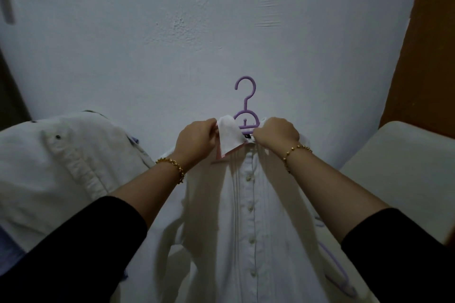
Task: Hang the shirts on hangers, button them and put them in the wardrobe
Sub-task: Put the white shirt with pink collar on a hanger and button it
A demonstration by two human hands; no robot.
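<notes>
Open room is left only against the bare wall above; the white shirt, spread on the purple hanger, is hemmed by a second shirt at the left and a pale surface at the right. Its collar is pinched on either side by the left hand and the right hand, held apart. If one side were tugged harder, the shirt could be dragged off the hanger.

The arms of the purple hanger lie hidden under the white shirt — its hem cut off below.
</notes>
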